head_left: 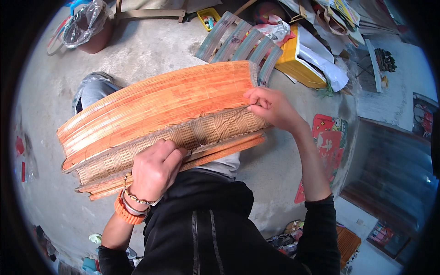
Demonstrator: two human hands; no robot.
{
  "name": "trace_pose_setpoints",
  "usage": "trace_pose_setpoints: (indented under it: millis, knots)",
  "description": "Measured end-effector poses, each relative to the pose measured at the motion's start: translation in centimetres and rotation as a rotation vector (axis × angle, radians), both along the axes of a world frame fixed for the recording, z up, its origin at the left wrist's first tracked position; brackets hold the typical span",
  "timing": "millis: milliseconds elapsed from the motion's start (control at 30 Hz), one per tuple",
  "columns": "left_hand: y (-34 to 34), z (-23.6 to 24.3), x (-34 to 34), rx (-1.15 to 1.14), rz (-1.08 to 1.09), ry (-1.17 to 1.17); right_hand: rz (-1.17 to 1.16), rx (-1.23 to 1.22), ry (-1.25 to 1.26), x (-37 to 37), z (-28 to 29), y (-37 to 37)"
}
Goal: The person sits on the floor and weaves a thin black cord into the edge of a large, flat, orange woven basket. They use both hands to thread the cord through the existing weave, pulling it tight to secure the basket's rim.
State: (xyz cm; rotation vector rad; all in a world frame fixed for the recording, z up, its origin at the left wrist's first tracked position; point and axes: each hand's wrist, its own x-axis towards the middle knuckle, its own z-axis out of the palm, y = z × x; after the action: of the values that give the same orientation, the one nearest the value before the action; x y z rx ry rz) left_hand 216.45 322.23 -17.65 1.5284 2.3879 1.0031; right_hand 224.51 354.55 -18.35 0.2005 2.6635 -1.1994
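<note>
Across my lap lies a long, curved panel piece [156,98] with glossy orange slats, its edges bordered in grey. Along its near side runs a tan woven strip [110,163], with further orange layers [220,151] under it. My right hand [274,107] is closed in a pinch at the right end, on a dark thread [229,123] that slants down to the strip. Closed too, my left hand [157,167] grips the strip's near edge around the middle; its fingertips are partly hidden. An orange band and bracelets [130,206] circle my left wrist.
A lined brown bin [94,39] stands far left on the concrete floor [151,43]. Beyond the panel are a slatted grey piece [238,43], a yellow box [298,59] and a small yellow tray [209,19]. To the right lies a red patterned mat [327,146].
</note>
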Motion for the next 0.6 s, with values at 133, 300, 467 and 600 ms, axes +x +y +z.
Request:
trace_pose_setpoints:
  millis: [133, 300, 467, 600]
  knots:
    - [-0.2, 0.2, -0.1, -0.034, -0.01, -0.056, -0.213, -0.2, -0.189, -0.5, 0.7, 1.1]
    - [-0.1, 0.2, 0.0, -0.004, 0.014, -0.024, -0.422, -0.197, -0.179, 1.2, 1.2, 2.6]
    - [-0.4, 0.6, 0.3, -0.037, -0.013, -0.055, -0.417, 0.101, -0.067, 4.5, 3.9, 5.7]
    - [-0.6, 1.1, 0.7, -0.016, -0.017, -0.006, -0.44, -0.277, 0.069, 3.2, 10.2, 3.2]
